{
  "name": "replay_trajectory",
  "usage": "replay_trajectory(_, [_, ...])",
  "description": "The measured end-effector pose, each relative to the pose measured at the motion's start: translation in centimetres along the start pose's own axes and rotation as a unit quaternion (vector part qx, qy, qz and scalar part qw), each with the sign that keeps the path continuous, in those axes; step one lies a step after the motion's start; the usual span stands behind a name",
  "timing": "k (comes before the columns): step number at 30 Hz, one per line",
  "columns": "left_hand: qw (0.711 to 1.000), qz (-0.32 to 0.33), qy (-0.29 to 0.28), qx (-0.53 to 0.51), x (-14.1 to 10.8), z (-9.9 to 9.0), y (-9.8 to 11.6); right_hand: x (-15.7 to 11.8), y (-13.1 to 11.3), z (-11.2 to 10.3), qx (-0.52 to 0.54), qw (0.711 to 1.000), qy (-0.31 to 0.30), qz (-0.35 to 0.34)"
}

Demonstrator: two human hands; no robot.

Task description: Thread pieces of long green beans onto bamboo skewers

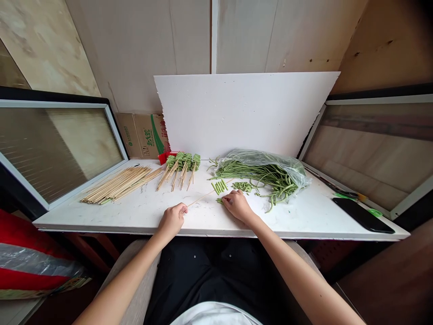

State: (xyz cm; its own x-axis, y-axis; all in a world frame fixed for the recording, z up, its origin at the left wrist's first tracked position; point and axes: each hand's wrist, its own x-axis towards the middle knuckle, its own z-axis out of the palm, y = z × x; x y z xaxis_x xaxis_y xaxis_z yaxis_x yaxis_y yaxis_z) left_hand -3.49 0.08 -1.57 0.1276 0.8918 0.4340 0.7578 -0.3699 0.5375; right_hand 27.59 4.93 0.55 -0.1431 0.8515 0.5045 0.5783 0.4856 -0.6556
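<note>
My left hand (pixel 173 218) is closed around the near end of a thin wooden skewer (pixel 202 197). It slants up to the right, and several cut green bean pieces (pixel 219 186) sit side by side across it. My right hand (pixel 237 206) lies just below them, its fingers curled and pinched on short green bean pieces (pixel 219 200) at the tabletop. Its fingertips partly cover these. A small pile of cut pieces (pixel 242 186) is just beyond the right hand. Long green beans (pixel 250 171) spill out of a clear plastic bag (pixel 270 158) behind it.
Bare skewers (pixel 118 184) lie in a heap on the left of the white table (pixel 203 225). Filled bean skewers (pixel 182 163) are stacked near a cardboard box (pixel 144 135). A black phone (pixel 361 215) and scissors (pixel 341 192) lie at the right. A white board (pixel 243 113) stands behind.
</note>
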Motion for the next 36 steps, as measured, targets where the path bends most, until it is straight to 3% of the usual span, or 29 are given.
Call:
replay_trajectory(4, [1.0, 0.002, -0.001, -0.005, 0.0, 0.0, 0.1, 0.0, -0.1, 0.3, 0.043, 0.999, 0.03, 0.01])
replay_trajectory(8, [1.0, -0.006, -0.005, 0.0, 0.0, -0.1, 0.2, 0.1, 0.0, 0.0, 0.053, 0.998, 0.015, 0.022])
replay_trajectory(14, [1.0, -0.004, -0.004, 0.0, 0.0, 0.0, 0.2, 1.4, 1.8, -2.5, 0.106, 0.99, 0.055, 0.075])
replay_trajectory(17, [1.0, -0.001, -0.005, 0.005, 0.0, 0.1, 0.0, 1.9, 2.7, -3.6, 0.187, 0.969, 0.073, 0.141])
replay_trajectory(21, [1.0, 0.003, -0.009, 0.004, 0.0, 0.1, -0.1, 1.8, 3.1, -4.2, 0.315, 0.927, 0.046, 0.198])
replay_trajectory(24, [1.0, 0.002, -0.012, 0.007, 0.0, 0.1, -0.2, 1.5, 2.9, -4.3, 0.349, 0.915, 0.043, 0.2])
replay_trajectory(36, [1.0, -0.002, -0.007, 0.0, 0.1, -0.1, 0.4, 1.2, 1.8, -4.5, 0.364, 0.91, 0.017, 0.197])
